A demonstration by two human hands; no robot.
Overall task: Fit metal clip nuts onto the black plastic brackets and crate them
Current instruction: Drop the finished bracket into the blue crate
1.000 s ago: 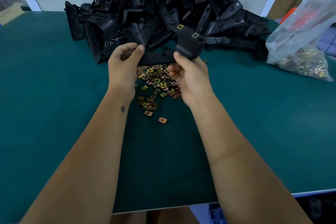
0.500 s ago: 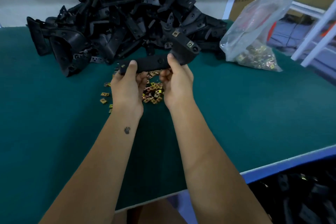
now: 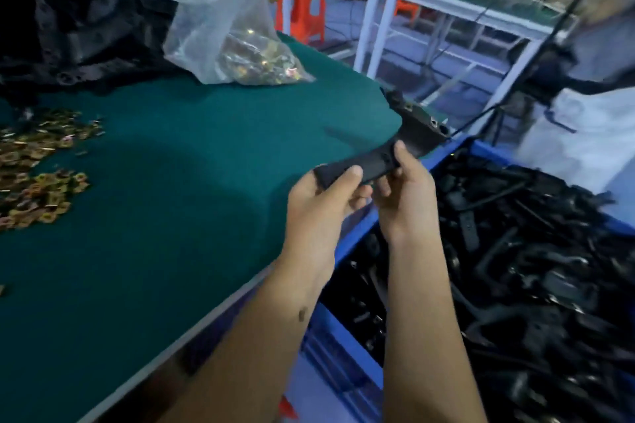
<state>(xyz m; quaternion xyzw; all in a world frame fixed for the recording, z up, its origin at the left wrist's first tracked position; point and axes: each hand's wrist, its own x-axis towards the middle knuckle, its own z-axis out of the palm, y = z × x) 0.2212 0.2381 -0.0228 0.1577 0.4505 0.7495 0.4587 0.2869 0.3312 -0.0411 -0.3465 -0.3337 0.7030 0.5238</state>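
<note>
Near the middle of the frame, your left hand (image 3: pixel 318 206) and right hand (image 3: pixel 405 196) are both gripping a long black plastic bracket (image 3: pixel 385 156) above the blue crate (image 3: pixel 354 233).

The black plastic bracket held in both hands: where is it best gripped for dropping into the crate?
Probably by the long narrow arm of the black plastic bracket, from its near edge, where the left hand and right hand hold it now. That arm is slim and even enough for fingers to wrap. The wider far end juts towards the blue plastic crate and seems to carry clip nuts, so leave it free.
</note>
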